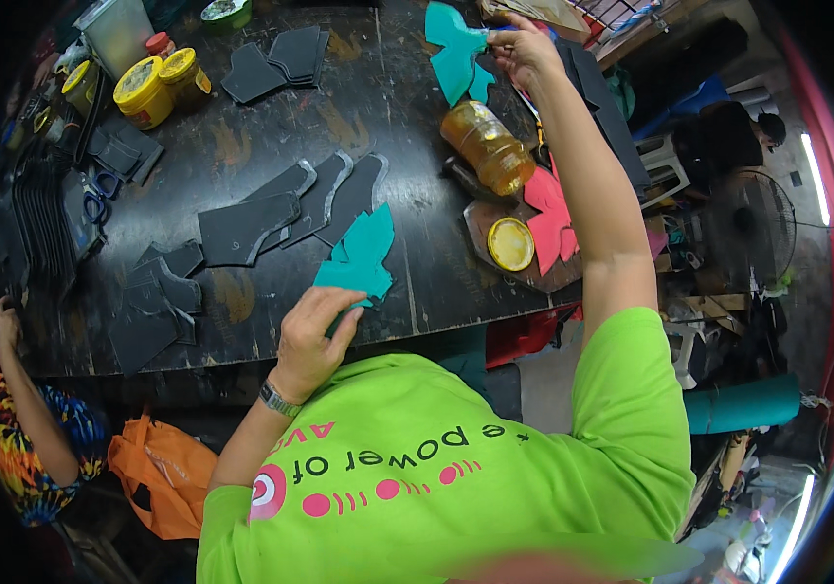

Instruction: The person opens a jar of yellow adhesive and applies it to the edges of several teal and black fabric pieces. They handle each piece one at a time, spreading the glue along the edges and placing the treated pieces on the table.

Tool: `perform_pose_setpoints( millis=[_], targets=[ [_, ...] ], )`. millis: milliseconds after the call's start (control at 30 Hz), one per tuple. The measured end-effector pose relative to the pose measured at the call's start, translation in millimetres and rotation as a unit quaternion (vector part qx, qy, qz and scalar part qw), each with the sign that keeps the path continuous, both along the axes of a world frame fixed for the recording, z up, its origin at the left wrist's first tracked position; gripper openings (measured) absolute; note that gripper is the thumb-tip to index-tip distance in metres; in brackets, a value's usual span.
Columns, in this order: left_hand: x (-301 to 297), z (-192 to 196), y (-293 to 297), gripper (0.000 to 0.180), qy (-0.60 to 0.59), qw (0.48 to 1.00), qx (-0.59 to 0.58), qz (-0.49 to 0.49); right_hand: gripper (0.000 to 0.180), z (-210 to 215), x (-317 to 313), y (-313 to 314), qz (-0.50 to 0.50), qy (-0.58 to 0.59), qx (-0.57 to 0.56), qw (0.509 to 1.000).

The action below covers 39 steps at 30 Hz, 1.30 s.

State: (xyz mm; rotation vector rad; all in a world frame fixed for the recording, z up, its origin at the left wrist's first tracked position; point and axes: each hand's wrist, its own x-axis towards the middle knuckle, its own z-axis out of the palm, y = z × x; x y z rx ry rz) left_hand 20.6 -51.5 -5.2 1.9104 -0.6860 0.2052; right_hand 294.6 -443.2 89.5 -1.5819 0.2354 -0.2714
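Observation:
My left hand is closed by the table's near edge, thumb and fingers pinching the lower end of a small stack of teal cut pieces. These have pointed, wing-like outlines and lie partly on the table. At the far right my right arm is stretched out, and my right hand pinches the edge of more teal cut pieces. Below that hand a clear plastic jar of amber stuff lies tilted. Red-pink cut pieces rest beside my right forearm, next to a round yellowish lid.
Black cut pieces with pale edges are spread mid-table; others lie farther back. Yellow tubs and blue-handled scissors are on the left. A co-worker's hands show at the left edge. An orange bag hangs below.

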Motion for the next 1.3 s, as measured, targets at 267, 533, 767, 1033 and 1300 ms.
perform_pose_setpoints(
  millis=[267,533,767,1033,1300],
  targets=[
    [3.0,-1.6,1.4,0.019,0.027,1.000,0.004,-0.008,0.073,-67.8,65.6,-35.4,-0.066,0.184,-0.221,0.955],
    [3.6,-2.0,0.7,0.021,-0.057,0.997,0.050,0.025,0.064,-38.1,8.9,-21.5,-0.105,-0.066,-0.419,0.899],
    [3.6,-8.0,-7.0,0.061,-0.058,0.977,0.184,0.096,0.052,9.4,-180.6,58.4,0.108,-0.107,-0.167,0.974],
    [16.4,5.2,-6.7,0.069,-0.037,0.969,0.233,0.071,0.054,-51.5,-278.4,120.4,0.156,0.015,-0.113,0.981],
    [34.5,11.2,-19.2,0.068,-0.111,0.955,0.265,0.073,0.042,-56.7,-280.1,70.2,-0.089,-0.029,-0.470,0.878]
  ],
)
